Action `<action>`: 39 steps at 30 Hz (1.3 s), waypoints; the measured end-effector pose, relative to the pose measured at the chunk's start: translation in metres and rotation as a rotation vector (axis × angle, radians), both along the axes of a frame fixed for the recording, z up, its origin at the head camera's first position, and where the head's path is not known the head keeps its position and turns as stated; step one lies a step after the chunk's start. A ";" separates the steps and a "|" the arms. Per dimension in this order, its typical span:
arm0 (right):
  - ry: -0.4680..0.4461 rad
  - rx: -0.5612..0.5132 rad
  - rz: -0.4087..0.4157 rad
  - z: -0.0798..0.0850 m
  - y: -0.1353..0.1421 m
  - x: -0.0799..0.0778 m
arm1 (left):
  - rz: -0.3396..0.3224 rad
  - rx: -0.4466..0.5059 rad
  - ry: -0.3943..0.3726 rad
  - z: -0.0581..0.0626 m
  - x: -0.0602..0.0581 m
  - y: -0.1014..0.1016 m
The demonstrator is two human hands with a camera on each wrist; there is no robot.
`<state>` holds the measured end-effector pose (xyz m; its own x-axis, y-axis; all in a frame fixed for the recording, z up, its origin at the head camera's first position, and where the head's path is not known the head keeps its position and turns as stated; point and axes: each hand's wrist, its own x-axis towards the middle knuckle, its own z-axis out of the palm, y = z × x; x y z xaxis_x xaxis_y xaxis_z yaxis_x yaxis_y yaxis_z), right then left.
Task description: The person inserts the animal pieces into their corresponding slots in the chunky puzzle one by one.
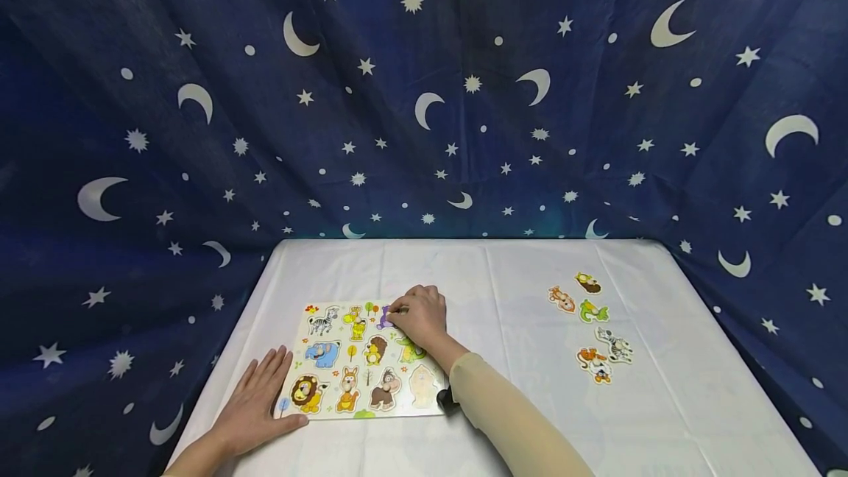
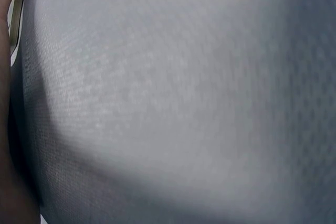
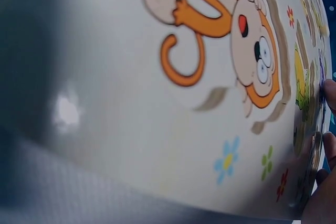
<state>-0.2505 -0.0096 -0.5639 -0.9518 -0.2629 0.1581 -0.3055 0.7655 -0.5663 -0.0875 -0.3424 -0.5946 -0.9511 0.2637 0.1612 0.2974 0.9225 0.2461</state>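
Observation:
A pale puzzle board (image 1: 334,383) with cut-out animal shapes lies on the table. My left hand (image 1: 255,403) rests at its left side, fingers straight, with the thumb at the near left corner. Over the far right corner is my right hand (image 1: 422,317), its curled fingers and thumb pinching a purple animal puzzle piece (image 1: 383,318), partly hidden. A green crocodile shape (image 1: 411,349) shows below that hand. In the right wrist view, the printed monkey (image 3: 252,45) lies within its outlined recess, with the right hand's fingers (image 3: 329,94) at the edge.
Loose animal pieces lie on the white table (image 1: 510,337) to the right: a hedgehog (image 1: 588,283), a crocodile (image 1: 593,311), a zebra (image 1: 616,346) and several others. A dark starry cloth (image 1: 397,116) hangs behind. Pale, blurred fabric (image 2: 173,87) fills the left wrist view.

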 end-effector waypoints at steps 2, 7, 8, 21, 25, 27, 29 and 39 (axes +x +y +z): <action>0.006 -0.001 0.000 0.000 0.000 0.000 | -0.003 0.000 0.008 0.000 0.000 0.000; 0.005 -0.009 -0.002 0.000 0.001 0.000 | -0.014 -0.005 0.019 -0.003 -0.001 0.000; 0.004 -0.013 -0.003 0.000 0.002 0.000 | -0.017 -0.004 0.023 -0.004 -0.002 -0.001; 0.016 -0.007 -0.004 -0.001 0.003 0.001 | -0.047 -0.030 0.088 -0.012 -0.005 -0.006; 0.009 -0.004 0.004 -0.002 0.003 0.000 | -0.037 -0.024 0.067 -0.008 -0.003 -0.004; 0.000 -0.016 0.014 -0.001 0.003 0.000 | -0.031 -0.016 0.062 -0.005 -0.001 -0.002; -0.020 -0.028 0.022 0.000 0.004 -0.001 | -0.026 -0.007 0.057 -0.001 0.000 0.000; -0.049 -0.089 0.038 0.006 0.011 -0.006 | -0.005 -0.012 0.002 0.000 0.001 0.001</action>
